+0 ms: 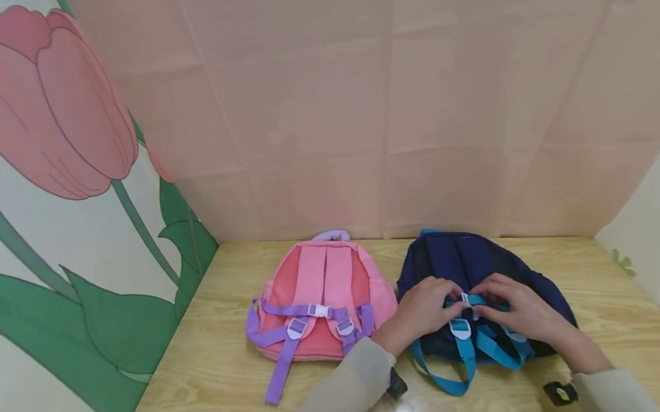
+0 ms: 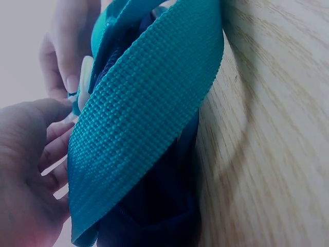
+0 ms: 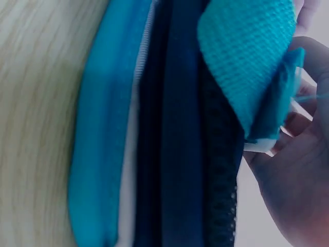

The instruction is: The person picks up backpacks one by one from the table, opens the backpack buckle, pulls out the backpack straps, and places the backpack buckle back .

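While both hands are busy mid-bag, the navy backpack (image 1: pixel 458 247) sits on the right side of the wooden table (image 1: pixel 203 371), straps facing up, next to the pink backpack (image 1: pixel 309 272). L hand (image 1: pixel 428 305) is pinching the teal chest strap (image 1: pixel 477 299) by its white buckle (image 1: pixel 465 298), R hand (image 1: pixel 521 310) is pinching the same strap from the other side, so neither one's free rn. Tbh can't tell if the buckle halves are joined, fingers cover too much of it.

What could go wrong imo: the webbing looks bunched around the R fingers in that wrist cam, so if it's twisted, the halves could meet crooked & jam or only half click. Loose teal loop (image 1: pixel 468 357) hangs off the front edge of the bag close to the L wrist, prob an easy snag if that arm pulls back fast. Soft bag too, so w/ nobody pinning it down, a hard tug might drag the whole thing across the tabletop. Also poss: L forearm passes right by the pink bag's purple straps (image 1: pixel 285 371), so a careless elbow could shove that one.
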A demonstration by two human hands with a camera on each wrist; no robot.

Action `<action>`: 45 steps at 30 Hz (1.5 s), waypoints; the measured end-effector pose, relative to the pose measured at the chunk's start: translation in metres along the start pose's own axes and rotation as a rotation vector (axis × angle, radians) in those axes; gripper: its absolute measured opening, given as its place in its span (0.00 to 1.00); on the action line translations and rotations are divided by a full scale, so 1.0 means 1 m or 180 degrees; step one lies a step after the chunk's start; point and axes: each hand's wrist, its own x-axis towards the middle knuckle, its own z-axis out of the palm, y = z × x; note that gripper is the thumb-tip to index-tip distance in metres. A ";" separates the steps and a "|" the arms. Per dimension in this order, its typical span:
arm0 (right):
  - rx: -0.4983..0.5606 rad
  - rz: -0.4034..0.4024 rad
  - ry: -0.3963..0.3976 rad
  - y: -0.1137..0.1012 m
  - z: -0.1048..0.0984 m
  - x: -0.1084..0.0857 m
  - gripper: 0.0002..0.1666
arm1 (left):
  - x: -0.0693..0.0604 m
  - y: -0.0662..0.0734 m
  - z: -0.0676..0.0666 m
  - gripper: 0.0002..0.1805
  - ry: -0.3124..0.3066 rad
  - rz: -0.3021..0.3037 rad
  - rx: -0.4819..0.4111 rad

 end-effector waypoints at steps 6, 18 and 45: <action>0.0006 0.0068 -0.0069 0.002 0.003 0.001 0.19 | 0.001 0.000 0.000 0.15 -0.0096 -0.0097 -0.0027; -0.0128 0.0167 -0.0120 0.004 0.005 0.002 0.17 | 0.002 0.003 -0.005 0.15 -0.0195 -0.0180 -0.0034; -0.0051 0.0172 -0.0086 0.004 0.004 -0.002 0.20 | 0.000 0.003 -0.002 0.12 -0.0190 -0.0264 -0.0122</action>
